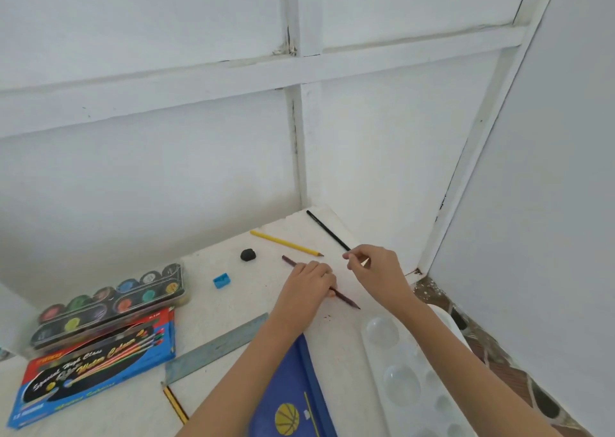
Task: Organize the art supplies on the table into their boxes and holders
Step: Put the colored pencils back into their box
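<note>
My left hand [311,282] lies over a dark maroon pencil [347,299] on the white table [213,307], fingers curled round its middle. My right hand [372,267] pinches the near end of a black pencil [327,230] that runs toward the back corner. A yellow pencil [286,243] lies loose just behind my left hand. A black eraser lump [248,254] and a blue sharpener [221,280] sit to the left. A blue pencil case with a basketball picture [293,400] lies under my left forearm.
A watercolour set in a clear case [109,307] rests on a red-and-blue paint box [96,366] at the left. A metal ruler [216,348] and a yellow-black pencil [175,405] lie near the front. A white mixing palette [409,373] sits at the right table edge. White walls close the corner.
</note>
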The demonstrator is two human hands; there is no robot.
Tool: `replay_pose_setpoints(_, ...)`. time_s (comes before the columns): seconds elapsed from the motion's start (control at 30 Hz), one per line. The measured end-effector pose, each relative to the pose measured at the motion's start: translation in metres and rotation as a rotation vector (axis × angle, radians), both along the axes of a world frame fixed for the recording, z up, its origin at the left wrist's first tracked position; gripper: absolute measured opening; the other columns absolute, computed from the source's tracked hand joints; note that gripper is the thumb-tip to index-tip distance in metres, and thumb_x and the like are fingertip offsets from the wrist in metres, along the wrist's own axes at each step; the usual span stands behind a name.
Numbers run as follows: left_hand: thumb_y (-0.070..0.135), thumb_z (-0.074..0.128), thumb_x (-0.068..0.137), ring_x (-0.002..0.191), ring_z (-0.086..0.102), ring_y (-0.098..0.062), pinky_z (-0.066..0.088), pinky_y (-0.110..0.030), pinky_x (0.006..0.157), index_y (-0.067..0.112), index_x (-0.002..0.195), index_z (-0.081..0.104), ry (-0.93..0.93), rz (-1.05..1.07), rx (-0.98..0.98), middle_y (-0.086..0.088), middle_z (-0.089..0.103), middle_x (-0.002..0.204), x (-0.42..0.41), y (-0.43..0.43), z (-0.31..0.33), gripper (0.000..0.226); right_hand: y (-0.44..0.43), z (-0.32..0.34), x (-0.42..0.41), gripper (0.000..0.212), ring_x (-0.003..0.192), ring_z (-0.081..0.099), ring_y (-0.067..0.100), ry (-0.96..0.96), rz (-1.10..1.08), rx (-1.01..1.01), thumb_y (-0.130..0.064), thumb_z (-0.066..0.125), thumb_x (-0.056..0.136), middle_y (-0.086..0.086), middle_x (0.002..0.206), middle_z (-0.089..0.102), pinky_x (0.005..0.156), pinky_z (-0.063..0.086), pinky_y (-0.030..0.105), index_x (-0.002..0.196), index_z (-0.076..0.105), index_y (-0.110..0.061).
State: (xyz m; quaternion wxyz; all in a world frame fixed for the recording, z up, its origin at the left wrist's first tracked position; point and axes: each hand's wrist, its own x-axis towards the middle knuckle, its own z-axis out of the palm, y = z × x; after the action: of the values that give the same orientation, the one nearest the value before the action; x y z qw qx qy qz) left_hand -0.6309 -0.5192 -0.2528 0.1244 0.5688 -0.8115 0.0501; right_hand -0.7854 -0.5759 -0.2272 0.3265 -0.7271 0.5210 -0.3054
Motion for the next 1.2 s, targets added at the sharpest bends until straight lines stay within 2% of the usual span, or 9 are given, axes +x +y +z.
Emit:
replay_pose_setpoints(0.1, 0.018, 0.077, 0.076, 0.068, 0.059, -0.012, 0.032, -0.027, 0.079, 0.022, 0.074, 0.06, -0.027, 0.031, -0.106, 0.009, 0.06, 0.073, 0.013, 0.005, -0.003, 0.018, -0.017, -0.005, 0.013, 0.015, 0.069, 0.055, 0.0, 0.043, 0.035, -0.011, -0.017, 0.056, 0.089, -0.012, 0.081, 0.065, 0.068, 0.048, 0.022, 0.093, 0.071, -0.02)
replay_pose_setpoints(0.2, 0.027, 0.044, 0.095, 0.061, 0.057, -0.012, 0.033, -0.028, 0.086, 0.021, 0.082, 0.057, -0.017, 0.119, -0.249, 0.01, 0.058, 0.066, 0.031, 0.018, 0.002, 0.02, -0.032, -0.008, 0.03, 0.013, 0.077, 0.059, 0.008, 0.103, 0.084, -0.001, -0.019, 0.058, 0.089, -0.006, 0.091, 0.068, 0.072, 0.051, 0.028, 0.095, 0.069, -0.021)
replay_pose_setpoints(0.37, 0.038, 0.028, 0.099, 0.063, 0.057, -0.011, 0.032, -0.025, 0.074, 0.025, 0.095, 0.048, 0.121, 0.288, -0.33, 0.009, 0.06, 0.077, 0.058, 0.053, 0.024, 0.024, -0.037, -0.016, 0.056, 0.022, 0.084, 0.053, 0.009, 0.324, 0.125, -0.007, -0.031, 0.061, 0.089, -0.005, 0.104, 0.057, 0.069, 0.04, 0.024, 0.107, 0.064, -0.019)
replay_pose_setpoints(0.5, 0.039, 0.036, 0.095, 0.064, 0.051, -0.008, 0.042, -0.027, 0.067, 0.024, 0.1, 0.052, 0.311, 0.403, -0.334, 0.007, 0.057, 0.086, 0.073, 0.084, 0.036, 0.022, -0.027, -0.017, 0.066, 0.016, 0.086, 0.056, 0.015, 0.373, 0.067, -0.056, -0.027, 0.06, 0.089, 0.0, 0.106, 0.054, 0.068, 0.045, 0.028, 0.098, 0.068, -0.017)
replay_pose_setpoints(0.7, 0.037, 0.046, 0.097, 0.075, 0.056, -0.011, 0.052, -0.039, 0.065, 0.021, 0.104, 0.056, 0.562, 0.52, -0.377, 0.007, 0.056, 0.094, 0.087, 0.133, 0.037, 0.019, 0.016, -0.002, 0.07, 0.004, 0.071, 0.053, 0.007, -0.061, -0.062, -0.149, -0.021, 0.069, 0.081, -0.006, 0.093, 0.059, 0.055, 0.038, 0.016, 0.083, 0.066, -0.02)
replay_pose_setpoints(0.8, 0.027, 0.048, 0.092, 0.079, 0.055, -0.011, 0.049, -0.027, 0.072, 0.014, 0.105, 0.06, 0.633, 0.564, -0.416, 0.005, 0.056, 0.094, 0.091, 0.159, 0.044, 0.022, 0.052, 0.02, 0.08, 0.006, 0.071, 0.058, 0.012, -0.359, -0.06, -0.162, -0.015, 0.071, 0.08, -0.006, 0.088, 0.063, 0.06, 0.044, 0.012, 0.082, 0.067, -0.018)
replay_pose_setpoints(0.9, 0.027, 0.047, 0.092, 0.082, 0.054, -0.007, 0.04, -0.008, 0.074, 0.014, 0.107, 0.06, 0.7, 0.583, -0.415, 0.005, 0.056, 0.093, 0.098, 0.188, 0.051, 0.024, 0.089, 0.043, 0.094, 0.005, 0.077, 0.063, 0.011, -0.58, -0.07, -0.044, -0.018, 0.069, 0.083, -0.006, 0.083, 0.068, 0.066, 0.048, 0.012, 0.086, 0.067, -0.015)
replay_pose_setpoints(1.03, 0.029, 0.047, 0.095, 0.085, 0.053, -0.004, 0.043, -0.016, 0.067, 0.017, 0.107, 0.059, 0.708, 0.599, -0.426, 0.006, 0.058, 0.091, 0.117, 0.233, 0.055, 0.02, 0.138, 0.069, 0.116, 0.014, 0.077, 0.069, 0.02, -0.88, -0.035, 0.129, -0.019, 0.064, 0.089, 0.008, 0.082, 0.072, 0.071, 0.056, 0.029, 0.095, 0.061, -0.007)
replay_pose_setpoints(1.2, 0.029, 0.05, 0.091, 0.083, 0.056, -0.004, 0.042, -0.011, 0.067, 0.019, 0.106, 0.062, 0.728, 0.617, -0.428, 0.012, 0.059, 0.09, 0.142, 0.302, 0.054, 0.021, 0.209, 0.074, 0.141, 0.023, 0.071, 0.071, 0.025, -0.987, 0.029, 0.304, -0.013, 0.064, 0.089, 0.012, 0.076, 0.073, 0.062, 0.056, 0.025, 0.11, 0.057, -0.006)
